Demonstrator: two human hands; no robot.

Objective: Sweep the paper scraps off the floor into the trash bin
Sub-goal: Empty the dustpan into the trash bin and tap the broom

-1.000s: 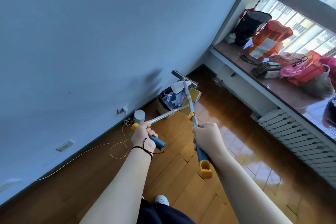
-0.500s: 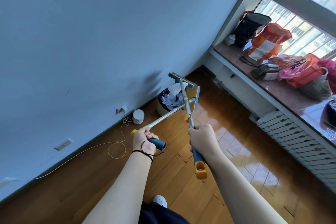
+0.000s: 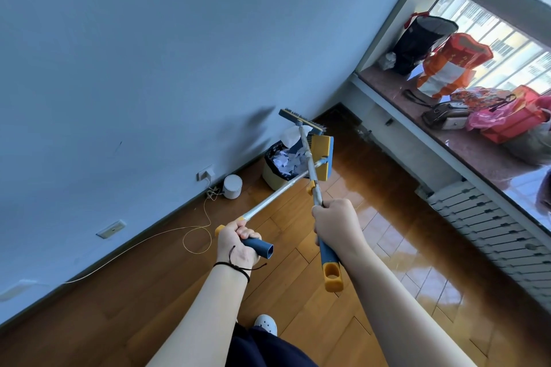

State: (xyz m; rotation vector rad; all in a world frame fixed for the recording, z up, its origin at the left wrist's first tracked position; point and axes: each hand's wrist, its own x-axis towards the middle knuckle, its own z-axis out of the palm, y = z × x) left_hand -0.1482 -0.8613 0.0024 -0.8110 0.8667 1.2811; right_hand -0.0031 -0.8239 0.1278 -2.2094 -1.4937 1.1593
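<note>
Your arms are bare, a thin black cord bracelet (image 3: 231, 265) circles your left wrist, and you wear dark navy clothing (image 3: 268, 348) and a white perforated clog (image 3: 266, 324).

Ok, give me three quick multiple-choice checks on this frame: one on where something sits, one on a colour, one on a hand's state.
1. Where is the trash bin?
A. under the window sill
B. against the wall, beside the white cylinder
C. between the person's feet

2. What colour is the dustpan?
A. yellow with blue edging
B. red
C. green

3. What is the right hand doing?
A. hanging idle
B. pressing on the bin
C. gripping the broom handle

Answers:
1. B, it stands at the wall's foot near the cylinder.
2. A, its face is yellow, blue-rimmed.
3. C, fingers wrap the handle.
</note>
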